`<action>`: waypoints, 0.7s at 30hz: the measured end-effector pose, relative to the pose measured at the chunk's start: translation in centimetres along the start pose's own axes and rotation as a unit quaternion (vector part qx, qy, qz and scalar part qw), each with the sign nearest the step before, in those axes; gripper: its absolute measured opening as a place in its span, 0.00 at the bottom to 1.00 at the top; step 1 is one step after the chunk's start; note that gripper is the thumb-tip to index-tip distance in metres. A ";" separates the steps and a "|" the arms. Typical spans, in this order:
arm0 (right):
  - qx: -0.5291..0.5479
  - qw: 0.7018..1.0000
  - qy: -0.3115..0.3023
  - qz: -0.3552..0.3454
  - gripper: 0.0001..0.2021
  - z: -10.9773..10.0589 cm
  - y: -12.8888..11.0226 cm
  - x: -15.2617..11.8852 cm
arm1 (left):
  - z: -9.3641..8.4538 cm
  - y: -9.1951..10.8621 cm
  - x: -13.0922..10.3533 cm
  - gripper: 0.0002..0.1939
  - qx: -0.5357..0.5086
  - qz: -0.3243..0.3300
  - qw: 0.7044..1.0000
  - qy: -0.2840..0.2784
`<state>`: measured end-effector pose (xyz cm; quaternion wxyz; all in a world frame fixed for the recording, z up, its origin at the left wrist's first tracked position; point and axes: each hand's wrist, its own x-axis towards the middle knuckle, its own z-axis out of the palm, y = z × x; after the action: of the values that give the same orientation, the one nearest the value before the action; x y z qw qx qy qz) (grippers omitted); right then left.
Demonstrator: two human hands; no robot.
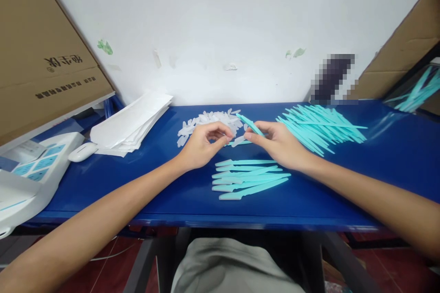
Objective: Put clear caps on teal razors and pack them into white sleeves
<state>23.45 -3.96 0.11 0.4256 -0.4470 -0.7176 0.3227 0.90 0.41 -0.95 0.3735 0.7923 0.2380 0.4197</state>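
My right hand is closed on a turquoise eyebrow razor, its free end pointing up and left. Just under those fingertips is a translucent cap, beside another turquoise razor on the table; whether the hand touches the cap I cannot tell. Thumb and index finger of my left hand are pinched together in front of a pile of translucent blade caps; anything between them is too small to make out. Nearer to me lie several capped razors, handles to the right.
A heap of turquoise razors lies right on the blue table. White paper sleeves, a white mouse-shaped object and a white device are left. Cardboard boxes stand at both sides, a white wall behind.
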 end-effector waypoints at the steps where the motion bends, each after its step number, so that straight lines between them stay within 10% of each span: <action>1: 0.008 1.000 -0.002 -0.001 0.17 0.0 0.0 0.0 | 0.0 0.1 0.0 0.05 0.038 0.015 0.999 -0.004; 13: 0.041 0.999 -0.008 -0.012 0.17 0.0 -0.1 0.0 | -0.4 0.1 -0.3 0.08 0.237 0.100 0.966 -0.027; 21: -0.023 0.998 0.009 -0.051 0.14 0.0 0.3 -0.2 | -0.3 -0.4 0.0 0.13 0.090 0.015 0.996 -0.019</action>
<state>23.60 -4.05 -0.21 0.4378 -0.4228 -0.7423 0.2801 0.58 0.77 -1.10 0.2987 0.8338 0.2558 0.3874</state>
